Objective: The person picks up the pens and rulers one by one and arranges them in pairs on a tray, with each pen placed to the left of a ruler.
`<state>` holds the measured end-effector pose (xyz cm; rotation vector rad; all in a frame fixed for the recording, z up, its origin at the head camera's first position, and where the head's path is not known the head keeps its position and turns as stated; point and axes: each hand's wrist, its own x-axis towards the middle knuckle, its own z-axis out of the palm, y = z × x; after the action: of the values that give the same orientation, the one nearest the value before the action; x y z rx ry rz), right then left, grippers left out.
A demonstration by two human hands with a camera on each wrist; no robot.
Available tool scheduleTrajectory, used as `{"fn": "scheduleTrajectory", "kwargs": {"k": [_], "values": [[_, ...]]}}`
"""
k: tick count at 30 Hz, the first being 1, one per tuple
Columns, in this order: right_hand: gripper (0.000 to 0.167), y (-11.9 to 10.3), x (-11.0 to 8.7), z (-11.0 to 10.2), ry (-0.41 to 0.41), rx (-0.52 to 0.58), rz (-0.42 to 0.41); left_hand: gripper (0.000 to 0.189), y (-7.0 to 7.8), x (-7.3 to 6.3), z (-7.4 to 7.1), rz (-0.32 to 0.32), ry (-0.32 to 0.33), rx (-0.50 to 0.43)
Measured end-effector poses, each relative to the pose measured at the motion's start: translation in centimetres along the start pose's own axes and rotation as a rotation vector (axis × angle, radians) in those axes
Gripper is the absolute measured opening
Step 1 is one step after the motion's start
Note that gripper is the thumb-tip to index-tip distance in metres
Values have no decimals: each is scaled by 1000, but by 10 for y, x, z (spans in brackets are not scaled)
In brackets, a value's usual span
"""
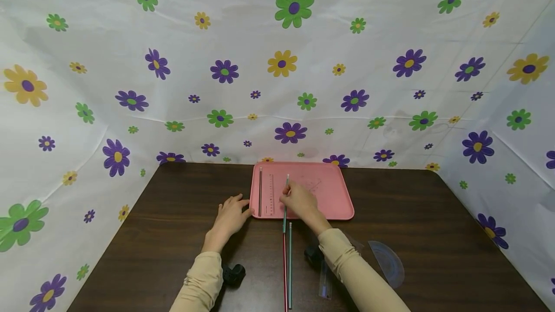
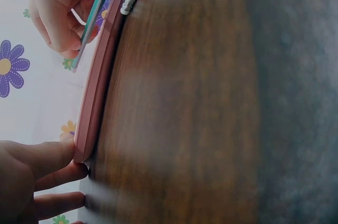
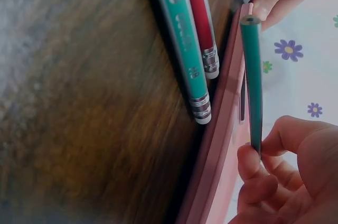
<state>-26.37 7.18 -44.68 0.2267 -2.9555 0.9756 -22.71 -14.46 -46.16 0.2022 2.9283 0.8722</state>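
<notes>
My right hand (image 1: 302,201) pinches a green pencil (image 1: 284,223) between thumb and fingertips over the pink tray (image 1: 336,203). The right wrist view shows the flat, unsharpened end of this pencil (image 3: 252,76) tilted up toward the camera. My left hand (image 1: 230,216) rests at the tray's near left corner, its thumb at the rim and its fingers extended beside it. Inside the tray, a dark pencil (image 1: 260,191) and a clear ruler (image 1: 271,195) lie side by side along the left. A faint transparent shape with line markings shows at the tray's right.
On the brown table (image 1: 173,244), a red pencil (image 1: 284,273) and another green pencil (image 1: 290,273) lie in front of the tray, eraser ends toward it. A clear protractor (image 1: 389,264) and another clear ruler (image 1: 325,283) sit near the right forearm. Flowered cloth (image 1: 247,85) hangs behind.
</notes>
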Motion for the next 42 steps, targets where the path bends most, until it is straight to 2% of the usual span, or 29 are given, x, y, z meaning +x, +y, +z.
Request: {"fn": "scheduleTrajectory", "kwargs": {"k": [21, 30, 42], "values": [[6, 3, 16, 8, 91, -69, 18, 43, -2, 2, 3, 3, 9, -16], [23, 1, 19, 14, 12, -189, -39, 43, 1, 2, 1, -4, -1, -23], [30, 3, 17, 22, -7, -280, -88, 44, 0, 2, 0, -10, 0, -25]]}}
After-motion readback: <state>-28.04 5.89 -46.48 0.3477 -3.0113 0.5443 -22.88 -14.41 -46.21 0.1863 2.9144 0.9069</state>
